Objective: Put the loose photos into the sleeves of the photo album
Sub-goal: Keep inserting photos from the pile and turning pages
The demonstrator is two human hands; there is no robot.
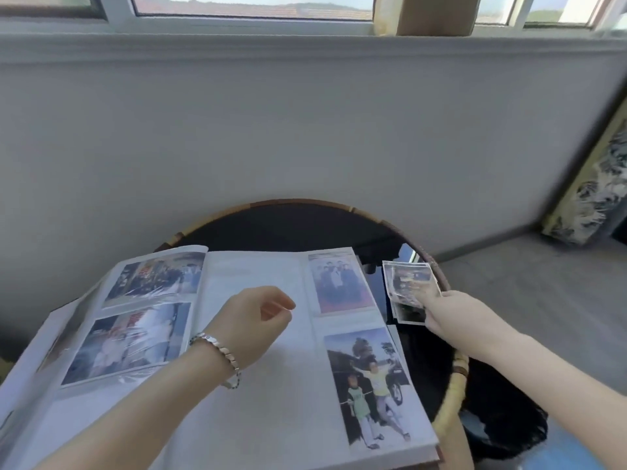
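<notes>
The photo album lies open on a round dark table. Its left page holds two photos in sleeves; its right page holds two more along the right edge, with a blank white area in the middle. My left hand, a bracelet on its wrist, hovers over that blank area with fingers curled and nothing in them. Right of the album, a small stack of loose photos rests on the table. My right hand reaches onto the stack, its fingers on the top photo; the grip is blurred.
The table has a rattan rim and stands against a white wall below a window. A patterned cushion leans at the right by the wall. Grey floor lies to the right.
</notes>
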